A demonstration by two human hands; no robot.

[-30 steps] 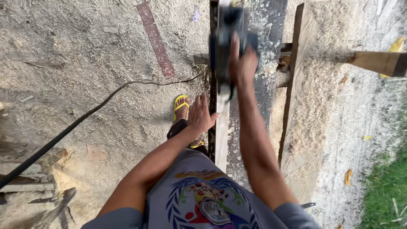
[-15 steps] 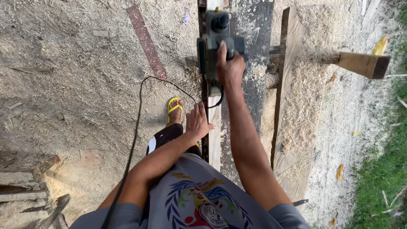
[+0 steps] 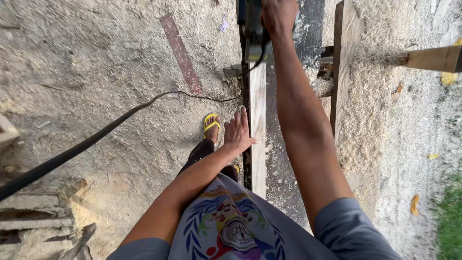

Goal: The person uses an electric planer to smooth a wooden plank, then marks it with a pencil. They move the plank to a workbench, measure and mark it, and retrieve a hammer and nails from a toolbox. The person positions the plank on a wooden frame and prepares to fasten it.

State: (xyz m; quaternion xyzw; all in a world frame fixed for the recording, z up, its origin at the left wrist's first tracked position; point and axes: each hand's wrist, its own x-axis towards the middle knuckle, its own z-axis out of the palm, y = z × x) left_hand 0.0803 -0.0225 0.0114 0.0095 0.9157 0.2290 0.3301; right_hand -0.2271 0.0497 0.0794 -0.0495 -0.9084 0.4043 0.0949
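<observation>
Plank (image 3: 257,130) under my planer (image 3: 252,29).
My right hand (image 3: 279,17) grips the planer, far end; left hand (image 3: 238,132), open flat, steadies the plank. Little length remains ahead.

the narrow plank (image 3: 257,130) is bordered on its left by a dark gap, where the left hand (image 3: 237,132) is laid flat against the plank's edge. the far end of the plank is taken up by the power tool (image 3: 252,29), gripped from above by the right hand (image 3: 279,14); the right forearm is stretched above the dusty dark surface (image 3: 276,163) just right of the plank. further right, passage is closed by an upright board (image 3: 342,62) and by a wooden beam (image 3: 433,58) jutting in from the right edge. to the left, open sawdust ground (image 3: 96,62) is crossed by a black cable (image 3: 96,139) running to the tool. a foot in a yellow sandal (image 3: 211,124) stands just beside the left hand.
</observation>
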